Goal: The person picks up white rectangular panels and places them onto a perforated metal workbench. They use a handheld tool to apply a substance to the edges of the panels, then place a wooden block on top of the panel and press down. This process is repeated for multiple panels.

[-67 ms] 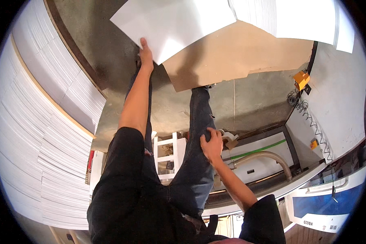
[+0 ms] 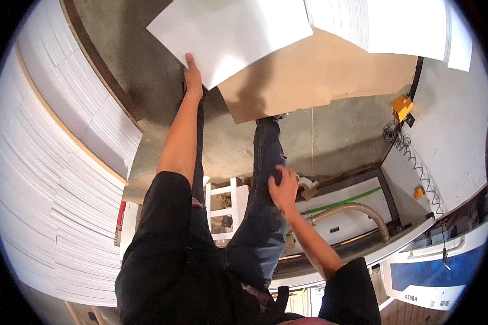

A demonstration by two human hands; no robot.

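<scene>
My left hand [image 2: 193, 76] reaches forward and grips the near-left edge of a large white sheet [image 2: 233, 38], thumb on top and the other fingers hidden underneath. Whether it is one sheet or a thin stack, I cannot tell. The sheet sticks out over the floor and partly covers a brown board [image 2: 298, 78]. Beside my right knee, my right hand [image 2: 283, 188] hovers at or against the jeans leg [image 2: 265, 162], its fingers apart and slightly bent, with nothing in them.
Tall stacks of white sheets [image 2: 21, 179] rise on the left. More white sheets [image 2: 406, 27] lie at the far right on the board. A coiled black cable [image 2: 412, 154] hangs by an orange device [image 2: 402, 108]. A bent hose [image 2: 358, 206] and white slatted frame [image 2: 220, 211] are nearby.
The white sheet and my left hand have shifted very slightly toward me. My right hand's fingers have moved a little upward and bent more.
</scene>
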